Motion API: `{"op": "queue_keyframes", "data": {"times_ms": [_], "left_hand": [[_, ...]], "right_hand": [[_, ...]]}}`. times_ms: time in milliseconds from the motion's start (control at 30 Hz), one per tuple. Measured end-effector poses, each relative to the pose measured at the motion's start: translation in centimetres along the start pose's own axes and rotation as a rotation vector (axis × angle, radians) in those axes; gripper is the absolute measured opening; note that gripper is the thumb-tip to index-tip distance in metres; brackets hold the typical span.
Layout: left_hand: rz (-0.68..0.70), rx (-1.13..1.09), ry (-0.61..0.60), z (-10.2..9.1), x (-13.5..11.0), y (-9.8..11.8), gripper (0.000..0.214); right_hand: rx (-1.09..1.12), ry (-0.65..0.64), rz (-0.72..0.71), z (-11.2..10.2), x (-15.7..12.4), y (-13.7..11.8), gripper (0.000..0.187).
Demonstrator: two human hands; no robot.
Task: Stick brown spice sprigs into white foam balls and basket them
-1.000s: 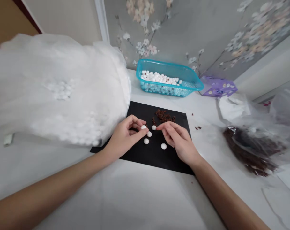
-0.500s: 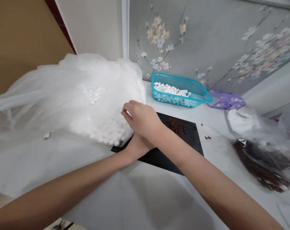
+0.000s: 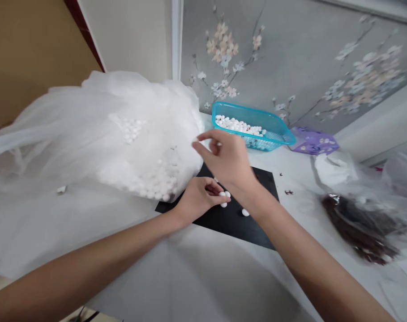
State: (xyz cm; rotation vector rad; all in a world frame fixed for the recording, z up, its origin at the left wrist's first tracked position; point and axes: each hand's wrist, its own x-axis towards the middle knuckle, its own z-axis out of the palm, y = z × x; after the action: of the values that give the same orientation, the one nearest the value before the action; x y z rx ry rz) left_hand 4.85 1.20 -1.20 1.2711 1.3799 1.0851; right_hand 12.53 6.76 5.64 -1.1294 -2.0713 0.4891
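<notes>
My left hand [image 3: 199,200] rests at the near edge of the black mat [image 3: 230,228], its fingers curled onto white beads [image 3: 224,194]. Another white bead [image 3: 245,212] lies alone on the mat to the right. My right hand [image 3: 226,158] is raised over the far part of the mat, blurred, with its fingers apart and reaching toward the bulging clear plastic bag [image 3: 139,134] of white beads. That hand hides the brown pile seen earlier on the mat. I see nothing clearly held in it.
A turquoise plastic basket [image 3: 253,112] holding white beads stands at the wall behind the mat. To the right lie a purple packet [image 3: 312,141], white tissue [image 3: 331,167] and a clear bag of dark brown dried material [image 3: 357,228] on the white table [image 3: 196,277].
My right hand has lifted off the bag's edge and moved right, above the mat. My left hand, hidden under that arm before, now shows with white beads at its fingers.
</notes>
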Motion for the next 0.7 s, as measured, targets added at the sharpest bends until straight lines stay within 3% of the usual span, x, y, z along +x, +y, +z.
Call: {"op": "queue_keyframes", "data": {"times_ms": [133,300,467,700], "left_hand": [[-0.009,-0.033,-0.104,0.0,0.2,-0.5,0.025],[0.056,0.015,-0.093,0.0,0.6,-0.6,0.026],[0.108,0.202,-0.094,-0.1,0.7,-0.1,0.025],[0.045,0.200,-0.098,0.1,0.8,0.2,0.036]], "right_hand": [[0.094,0.174,0.242,-4.5,-5.4,3.9,0.017],[0.198,0.211,0.548,-5.0,-10.8,8.8,0.029],[0.270,0.235,0.572,-3.8,-11.6,9.6,0.031],[0.387,0.283,0.678,-4.2,-11.3,10.3,0.033]]}}
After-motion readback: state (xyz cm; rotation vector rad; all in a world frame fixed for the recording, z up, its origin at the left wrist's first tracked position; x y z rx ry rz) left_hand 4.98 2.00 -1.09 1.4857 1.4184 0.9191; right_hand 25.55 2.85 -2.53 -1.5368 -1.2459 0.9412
